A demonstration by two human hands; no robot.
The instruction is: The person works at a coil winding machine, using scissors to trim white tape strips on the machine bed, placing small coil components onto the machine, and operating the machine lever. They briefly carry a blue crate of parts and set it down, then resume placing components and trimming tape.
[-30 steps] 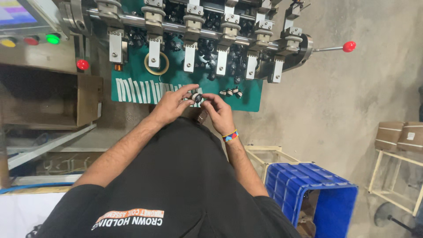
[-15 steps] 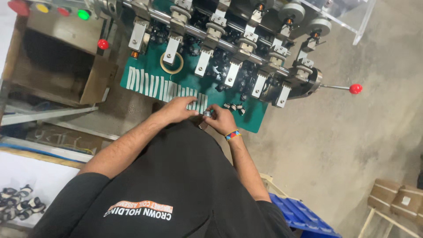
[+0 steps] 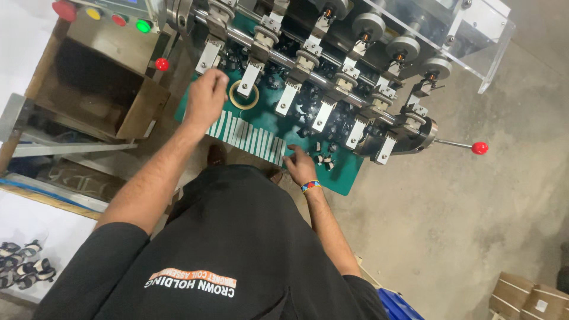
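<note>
Left hand (image 3: 206, 95) raised over green work mat (image 3: 341, 178), fingers (image 3: 214, 78) curled loosely inward, knuckles toward camera; whether anything sits inside the curl cannot be told. Just beyond those fingertips, a metal clamp arm (image 3: 208, 56) of the winding machine (image 3: 332, 65); just right of the fingers, a tan tape ring (image 3: 244, 95) lying flat on the mat, apart from the hand. Below the heel of the hand, a row of pale strips (image 3: 249, 136) laid side by side along the near edge of the mat.

Right hand (image 3: 300, 167) low on the mat near its front edge, beaded wristband (image 3: 310, 186) at the wrist; fingers (image 3: 291, 155) narrow and partly bent, tips down on the mat surface; no object seen held. Just right of these fingertips, a cluster of small black coil parts (image 3: 323, 160), near but not clearly touched; more dark parts (image 3: 308, 106) scattered further ahead under the clamp row.

Well right of the right hand, a lever with red ball knob (image 3: 479, 147). Left of the left hand, a brown open box (image 3: 95, 89); above it, coloured round buttons (image 3: 118, 19) on a panel. Far below-left, more coil parts on a white surface (image 3: 35, 237).
</note>
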